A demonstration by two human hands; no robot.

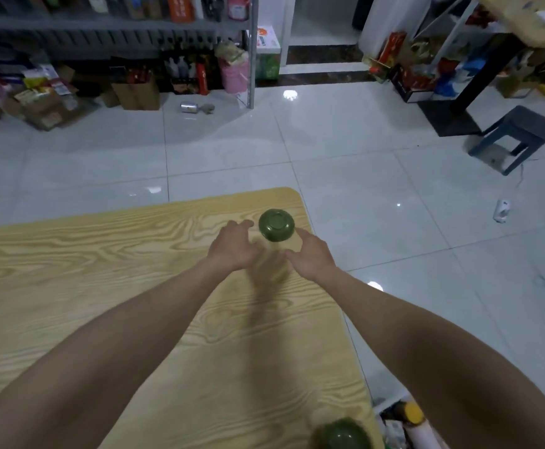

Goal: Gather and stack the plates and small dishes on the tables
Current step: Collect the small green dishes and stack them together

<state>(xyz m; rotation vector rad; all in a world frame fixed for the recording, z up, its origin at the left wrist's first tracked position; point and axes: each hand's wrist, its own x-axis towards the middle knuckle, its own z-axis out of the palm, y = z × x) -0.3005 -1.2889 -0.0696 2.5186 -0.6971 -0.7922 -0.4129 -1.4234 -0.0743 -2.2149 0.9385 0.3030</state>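
A small dark green dish (277,225) lies upside down near the far right corner of the light wooden table (102,270). My left hand (233,244) hovers just left of it with fingers spread and relaxed, holding nothing. My right hand (311,254) reaches in from the right, fingers loosely extended beside the dish, also holding nothing. Neither hand clearly touches the dish. A second green dish (342,434), blurred, sits at the table's near right edge.
Glossy tiled floor (394,189) surrounds the table. A dark stool (512,137) stands at the right. Shelves with boxes and bottles (119,59) line the back. A can (189,107) and a white object (502,210) lie on the floor.
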